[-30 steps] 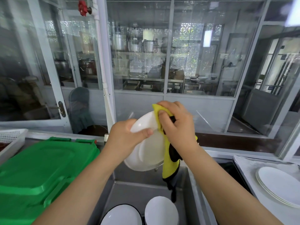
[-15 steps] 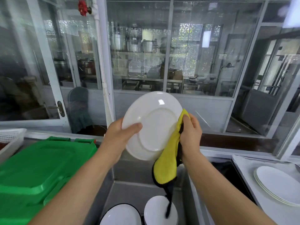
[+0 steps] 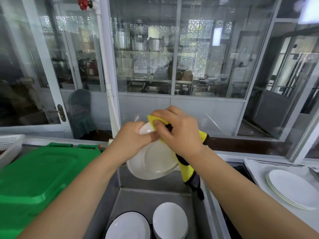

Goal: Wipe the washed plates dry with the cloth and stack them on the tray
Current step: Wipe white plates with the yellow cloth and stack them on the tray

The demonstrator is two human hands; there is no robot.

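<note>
A white plate point(image 3: 153, 163) hangs tilted over the steel sink point(image 3: 155, 192), its inside facing me. My left hand point(image 3: 133, 137) grips its upper left rim. My right hand point(image 3: 179, 133) presses a yellow and black cloth point(image 3: 187, 168) against the top rim, and the cloth's tail dangles down on the right. In the sink below lie a black-rimmed plate point(image 3: 128, 225) and a stack of white bowls or plates point(image 3: 170, 219). A stack of white plates point(image 3: 293, 188) rests on the tray point(image 3: 255, 171) at the right.
A green plastic lid point(image 3: 38, 178) covers a bin at the left, with a white basket point(image 3: 10, 144) behind it. Glass partitions and a white pipe point(image 3: 110, 94) stand right behind the sink. The counter edge runs between sink and tray.
The plate has tipped down from upright with its underside towards me to tilted with its inside showing. My right hand moved from the plate's right edge up to the top rim.
</note>
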